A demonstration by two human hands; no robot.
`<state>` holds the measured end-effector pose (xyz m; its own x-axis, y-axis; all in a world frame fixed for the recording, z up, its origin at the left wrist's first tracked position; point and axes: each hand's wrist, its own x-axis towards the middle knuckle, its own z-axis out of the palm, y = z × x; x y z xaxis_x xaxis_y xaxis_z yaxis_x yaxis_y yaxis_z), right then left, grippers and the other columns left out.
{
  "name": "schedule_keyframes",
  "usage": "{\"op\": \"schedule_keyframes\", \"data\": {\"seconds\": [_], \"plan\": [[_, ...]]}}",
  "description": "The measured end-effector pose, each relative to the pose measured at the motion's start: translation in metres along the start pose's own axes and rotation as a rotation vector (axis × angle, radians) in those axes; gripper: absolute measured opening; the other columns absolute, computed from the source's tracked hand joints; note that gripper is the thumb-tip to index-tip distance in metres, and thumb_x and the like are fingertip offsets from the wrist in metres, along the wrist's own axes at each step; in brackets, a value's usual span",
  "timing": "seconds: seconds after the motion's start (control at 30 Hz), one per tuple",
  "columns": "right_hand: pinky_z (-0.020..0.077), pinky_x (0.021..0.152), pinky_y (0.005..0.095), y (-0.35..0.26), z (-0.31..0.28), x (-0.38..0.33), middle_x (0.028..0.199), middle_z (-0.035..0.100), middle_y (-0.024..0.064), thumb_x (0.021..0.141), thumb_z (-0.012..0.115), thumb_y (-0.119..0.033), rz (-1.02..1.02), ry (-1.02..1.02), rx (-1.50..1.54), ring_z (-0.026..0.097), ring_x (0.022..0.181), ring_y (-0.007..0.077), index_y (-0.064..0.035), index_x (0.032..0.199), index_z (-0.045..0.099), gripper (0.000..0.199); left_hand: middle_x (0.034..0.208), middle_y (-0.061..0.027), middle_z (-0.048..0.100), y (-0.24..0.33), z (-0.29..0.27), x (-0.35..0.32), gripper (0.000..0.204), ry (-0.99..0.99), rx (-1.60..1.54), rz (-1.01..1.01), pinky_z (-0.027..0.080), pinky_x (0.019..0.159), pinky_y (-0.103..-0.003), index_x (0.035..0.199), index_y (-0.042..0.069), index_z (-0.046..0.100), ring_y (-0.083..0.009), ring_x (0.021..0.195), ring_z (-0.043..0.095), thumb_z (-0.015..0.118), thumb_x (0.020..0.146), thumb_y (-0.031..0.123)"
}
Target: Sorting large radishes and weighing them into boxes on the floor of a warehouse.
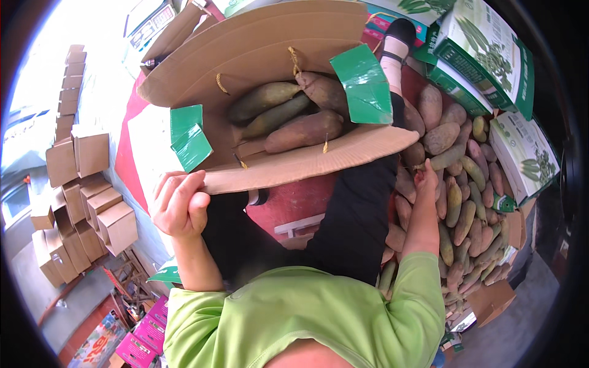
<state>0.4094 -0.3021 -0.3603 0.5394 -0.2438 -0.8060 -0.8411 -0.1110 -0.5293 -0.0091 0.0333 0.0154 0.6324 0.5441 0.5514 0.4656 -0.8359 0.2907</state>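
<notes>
An open cardboard box [264, 49] with green inner flaps rests on my lap and holds several long brown-purple and greenish fruits [304, 130]. My left hand [179, 203] grips the near flap of the box at its left corner. My right hand [425, 177] reaches out to the right into a big pile of the same fruits [461, 202] on the floor, its fingers down among them; whether it holds one I cannot tell. My legs in black trousers [356, 214] stretch forward under the box.
Green and white printed cartons [491, 55] stand at the right behind the pile. Several stacked plain brown boxes [86, 202] sit at the left. A red mat [294, 202] lies under the box. Pink packages [144, 337] lie at the lower left.
</notes>
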Motion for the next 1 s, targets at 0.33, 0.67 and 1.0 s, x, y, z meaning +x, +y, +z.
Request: {"op": "schedule_keyframes", "data": {"seconds": [0.33,0.67,1.0], "plan": [[0.0454,0.054,0.0254,-0.01,-0.028,-0.028,0.081,0.061,0.0008,0.079,0.075,-0.025,0.019,-0.242,0.191,0.056,0.066,0.0144,-0.0105,0.092,0.059,0.025,0.058,-0.0079,0.055,-0.002,-0.003,-0.002,0.045,-0.063,-0.042,0.046,0.045,0.051,-0.03,0.078,-0.004,0.064,-0.0221,0.055,0.058,0.059,0.088,0.039],[0.0428,0.058,0.0228,-0.017,-0.078,-0.145,0.087,0.061,-0.0025,0.085,0.069,-0.022,-0.237,-0.461,0.075,0.056,0.072,0.0105,-0.0122,0.098,0.059,0.019,0.062,-0.0042,0.055,-0.005,-0.004,-0.006,0.028,-0.056,-0.029,0.043,0.04,0.053,-0.032,0.08,0.004,0.065,-0.0199,0.057,0.054,0.07,0.077,0.031],[0.0434,0.067,0.0234,-0.158,-0.045,-0.299,0.094,0.059,-0.0006,0.082,0.066,-0.01,-1.144,-0.523,-0.587,0.054,0.08,0.0093,-0.0008,0.123,0.054,0.043,0.062,-0.0015,0.056,-0.001,-0.006,-0.007,0.02,0.024,-0.04,0.055,0.041,0.057,-0.032,0.073,0.008,0.063,-0.0198,0.057,0.055,0.072,0.075,0.026]]}}
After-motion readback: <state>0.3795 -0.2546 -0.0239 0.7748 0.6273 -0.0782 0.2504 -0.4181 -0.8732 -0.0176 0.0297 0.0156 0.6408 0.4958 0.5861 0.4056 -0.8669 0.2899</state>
